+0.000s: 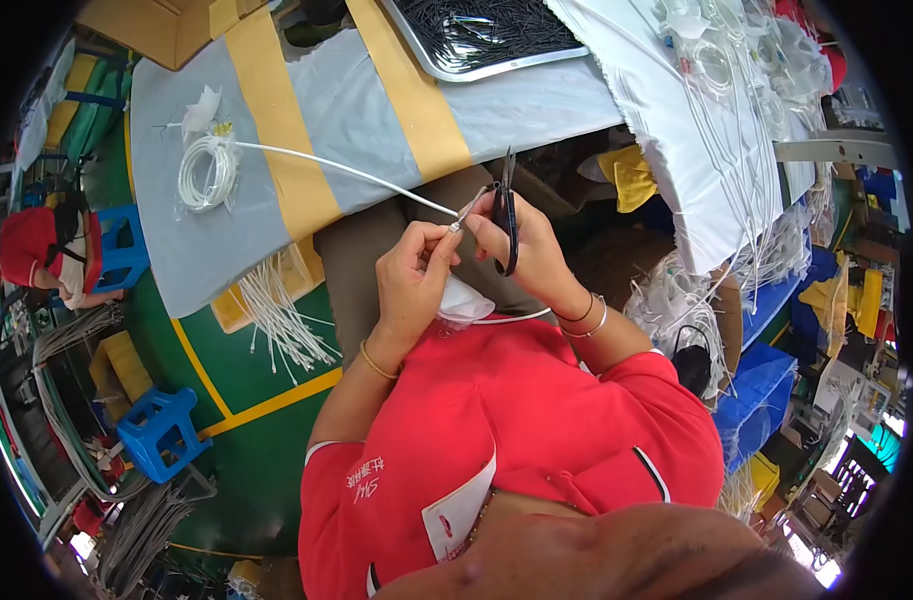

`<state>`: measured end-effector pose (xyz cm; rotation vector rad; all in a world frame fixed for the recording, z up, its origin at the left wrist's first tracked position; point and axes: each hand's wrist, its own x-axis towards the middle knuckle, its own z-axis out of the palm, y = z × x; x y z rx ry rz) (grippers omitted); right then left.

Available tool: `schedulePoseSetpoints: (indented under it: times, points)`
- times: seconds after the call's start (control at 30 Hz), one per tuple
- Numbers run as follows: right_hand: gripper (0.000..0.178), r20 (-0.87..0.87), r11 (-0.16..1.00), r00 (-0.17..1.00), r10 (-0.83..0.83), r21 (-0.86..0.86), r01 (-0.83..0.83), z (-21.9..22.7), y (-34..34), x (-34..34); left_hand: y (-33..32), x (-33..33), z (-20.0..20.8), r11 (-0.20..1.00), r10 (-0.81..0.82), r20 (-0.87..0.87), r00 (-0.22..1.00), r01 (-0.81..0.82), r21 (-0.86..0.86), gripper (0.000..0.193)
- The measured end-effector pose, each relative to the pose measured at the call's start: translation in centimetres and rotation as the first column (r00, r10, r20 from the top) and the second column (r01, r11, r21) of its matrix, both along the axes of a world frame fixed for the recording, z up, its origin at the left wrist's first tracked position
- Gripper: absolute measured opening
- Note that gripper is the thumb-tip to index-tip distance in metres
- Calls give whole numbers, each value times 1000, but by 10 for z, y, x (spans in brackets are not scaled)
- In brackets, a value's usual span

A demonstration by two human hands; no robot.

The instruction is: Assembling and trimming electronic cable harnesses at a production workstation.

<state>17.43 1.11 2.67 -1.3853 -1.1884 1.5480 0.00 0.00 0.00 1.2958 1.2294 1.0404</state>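
Note:
My left hand (413,268) is closed, its thumb and fingertips pinching the end of a white cable (351,172) above my lap. A small pale or metallic piece shows at the pinched end; its detail is too small to make out. In my right hand (529,248) is a pair of scissors (509,215) with black handles, the blades pointing away from me. Thumb and fingers of this hand also come close to the cable end, beside a thin dark piece. The cable runs back to a coiled white bundle (208,172) in clear plastic on the table's left.
A metal tray (446,70) of thin black pieces stands on the grey-covered table (341,95), which has tan tape strips. White cables hang below its edge (276,315). White cloth (666,140) with bundled cables lies right. Blue stools (161,432) and another person (41,245) are left.

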Motion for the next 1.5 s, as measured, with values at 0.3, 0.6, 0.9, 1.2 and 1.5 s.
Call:
schedulePoseSetpoints:
  times: [0.3,0.6,0.9,1.2,1.5]
  points:
    - [54,599,864,789,137,318,-392,2,-10,24,-4,-2,5,998,-14,104,994,21,-63,11]
    - [64,394,831,760,517,-20,-555,1,-3,34,-6,0,6,997,-50,-27,998,51,56,11]
    - [61,-18,815,821,570,-108,-569,0,-3,40,-6,0,12,992,-83,-79,993,90,89,12]
    - [53,737,829,613,284,133,-543,8,-9,27,-3,-6,12,995,-74,65,995,78,-57,11]
    - [33,350,935,916,198,213,-283,14,-5,19,-2,-17,26,927,-150,387,910,266,-265,16]
